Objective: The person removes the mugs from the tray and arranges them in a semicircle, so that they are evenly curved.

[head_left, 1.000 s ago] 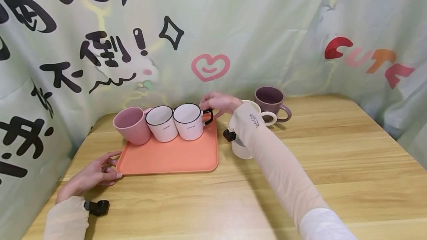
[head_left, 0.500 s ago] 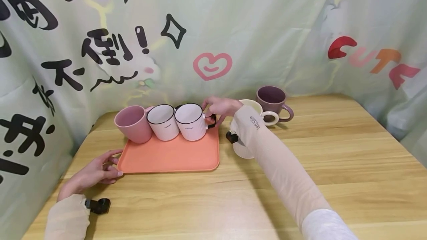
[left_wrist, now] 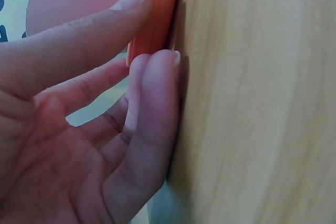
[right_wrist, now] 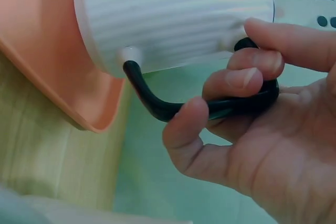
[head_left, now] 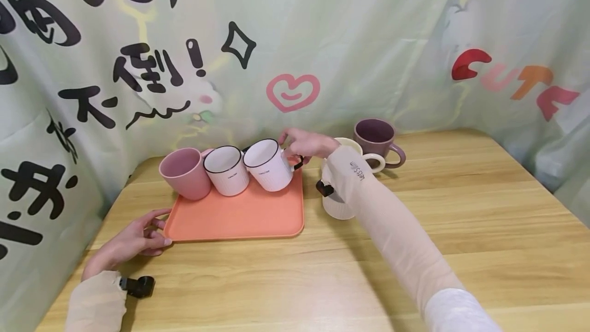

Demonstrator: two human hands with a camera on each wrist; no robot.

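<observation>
My right hand [head_left: 306, 144] grips the black handle [right_wrist: 163, 109] of a white ribbed mug [head_left: 271, 172] with a black rim; in the right wrist view its fingers curl round the handle. The mug leans to the left over the right half of an orange tray [head_left: 230, 219]. Left of it stand a second black-rimmed white mug [head_left: 229, 178] and a pink mug [head_left: 186, 175], both on the tray. My left hand [head_left: 129, 240] holds the tray's near left corner; in the left wrist view the thumb [left_wrist: 128, 3] lies against the rim, with fingertips by the underside.
A cream mug [head_left: 339, 209] stands right of the tray, partly hidden by the right sleeve [head_left: 387, 214]. Another cream mug with a round handle [head_left: 375, 162] and a purple mug [head_left: 374, 142] are behind it. A printed curtain [head_left: 369, 55] hangs along the table's [head_left: 461, 219] back.
My right hand has closed its fingers round the white mug's handle, and the mug has gone from upright to tilted leftward and slightly raised. My left hand has stayed at the tray corner.
</observation>
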